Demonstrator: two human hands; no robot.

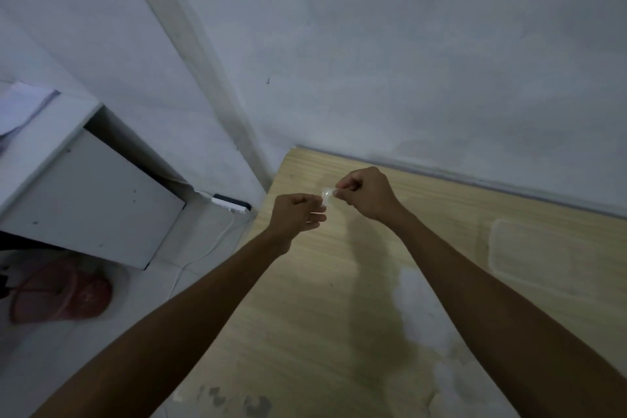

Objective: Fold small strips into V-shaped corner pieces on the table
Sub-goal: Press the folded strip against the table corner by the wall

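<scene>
A small pale, translucent strip [327, 196] hangs in the air above the far left corner of the light wooden table [305, 282]. My right hand [368, 193] pinches its upper end between thumb and fingertips. My left hand [298, 214] is curled just below and left of it, with its fingertips at the strip's lower end. The dim light hides the strip's exact shape.
A clear flat plastic tray [539, 254] lies on the table at the right, with a pale heap of strips [420, 309] in front of it. Left of the table stand a white cabinet [84, 193], a power strip with a cable [230, 204] and a red cap [64, 292] on the floor. The wall is close behind.
</scene>
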